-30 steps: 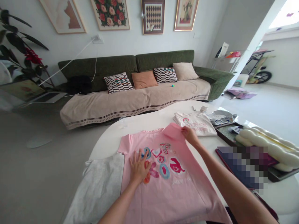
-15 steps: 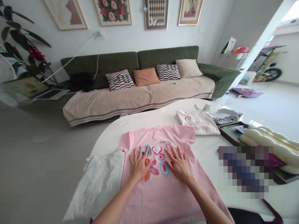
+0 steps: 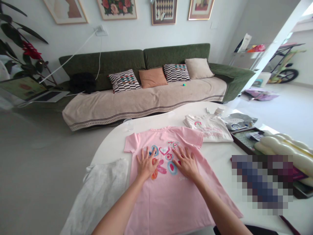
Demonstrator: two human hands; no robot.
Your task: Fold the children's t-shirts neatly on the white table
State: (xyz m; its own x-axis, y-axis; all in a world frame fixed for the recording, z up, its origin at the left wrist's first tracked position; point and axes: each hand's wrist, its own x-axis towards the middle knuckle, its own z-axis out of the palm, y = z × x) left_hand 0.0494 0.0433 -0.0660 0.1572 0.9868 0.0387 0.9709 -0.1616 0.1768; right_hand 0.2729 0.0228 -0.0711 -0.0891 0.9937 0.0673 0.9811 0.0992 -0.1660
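A pink T-shirt (image 3: 168, 195) with a colourful painted print lies spread out, neck away from me, on the white table (image 3: 110, 147). My left hand (image 3: 146, 164) rests flat on the left part of the print, fingers apart. On the print's right part lies my right hand (image 3: 187, 163), also flat with spread fingers. Both palms touch the cloth and hide some of the design. A greyish-white cloth (image 3: 105, 192) lies left of the shirt and hangs toward the table's edge. Beyond the right sleeve sits a folded white T-shirt (image 3: 211, 129).
At the right is a dark tray (image 3: 241, 140) with a cream puffy item (image 3: 283, 147) on it. Near it lies a silvery packet (image 3: 239, 121). A clear cup (image 3: 127, 124) stands at the table's far left edge. Behind is a green sofa (image 3: 102, 62) with cushions.
The camera view has shifted slightly. Both hands stay flat on the print in nearly the same places, and the shirt's lower right hem shows more fully.
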